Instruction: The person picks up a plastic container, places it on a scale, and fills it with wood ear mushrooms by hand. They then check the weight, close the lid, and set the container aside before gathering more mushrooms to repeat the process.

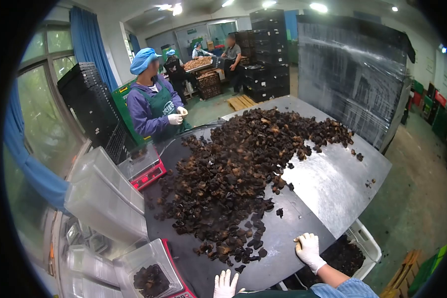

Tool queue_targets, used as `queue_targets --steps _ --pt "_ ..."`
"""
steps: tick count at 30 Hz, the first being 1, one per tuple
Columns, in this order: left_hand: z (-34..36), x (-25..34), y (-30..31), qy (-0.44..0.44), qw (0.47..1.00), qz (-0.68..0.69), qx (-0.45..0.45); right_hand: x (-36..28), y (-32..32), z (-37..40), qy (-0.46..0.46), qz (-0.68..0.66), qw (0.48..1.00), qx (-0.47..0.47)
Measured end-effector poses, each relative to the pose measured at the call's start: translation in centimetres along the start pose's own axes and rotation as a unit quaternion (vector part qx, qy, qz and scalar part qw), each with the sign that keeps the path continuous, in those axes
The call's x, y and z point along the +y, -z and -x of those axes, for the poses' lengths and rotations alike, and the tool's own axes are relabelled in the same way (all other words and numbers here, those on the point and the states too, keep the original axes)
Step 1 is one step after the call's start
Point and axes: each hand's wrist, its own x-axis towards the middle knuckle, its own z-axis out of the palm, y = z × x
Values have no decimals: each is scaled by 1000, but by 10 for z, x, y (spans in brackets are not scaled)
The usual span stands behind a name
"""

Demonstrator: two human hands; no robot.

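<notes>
A large heap of dark wood ear mushrooms (233, 174) is spread across the metal table (328, 198). My left hand (225, 284), in a white glove, is at the table's near edge with its fingers spread and nothing in it. Farther right, my right hand (309, 252), also gloved, rests on the table's edge, its thumb apart from the fingers and nothing visible in it. To the left of my left hand, a clear plastic box (149, 270) holding some mushrooms sits on a red scale (176, 273).
Stacked clear boxes (102, 191) stand on the left, near a second red scale (149, 174). A white crate (370, 243) with dark bits is below the table at right. Across the table stands a co-worker (156, 99); other people are farther back. A wrapped stack (350, 74) rises behind.
</notes>
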Motion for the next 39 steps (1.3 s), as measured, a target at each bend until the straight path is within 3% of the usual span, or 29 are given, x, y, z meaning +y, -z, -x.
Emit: queue_targets --steps 8,11,12,15,17,19,22,25,29,32,39 --pt "-4 12 22 13 999 50 -12 0 -2 1 4 1 1000 7" --pt "-28 25 59 104 956 55 -267 -2 -1 0 16 8 1000 12" --pt "0 16 10 15 997 -57 -51 -2 -1 0 21 11 1000 15" --pt "17 -18 -48 -104 978 -181 10 0 6 7 45 29 998 35" --pt "20 -25 -62 -205 929 -299 69 9 10 17 38 41 998 41" --pt "22 -22 -62 -208 934 -288 38 18 14 28 35 58 996 57" --pt "13 -18 -54 -317 905 -282 -19 25 25 41 24 76 994 77" --pt "7 -14 -67 -332 894 -298 -37 22 31 50 18 62 994 87" --pt "-19 -3 -48 -384 885 -254 65 22 26 55 -7 49 995 91" --pt "-25 17 -9 -268 935 -75 -220 18 24 60 -24 30 995 96" --pt "-33 37 15 -252 904 -196 -283 16 10 74 -43 -1 990 133"
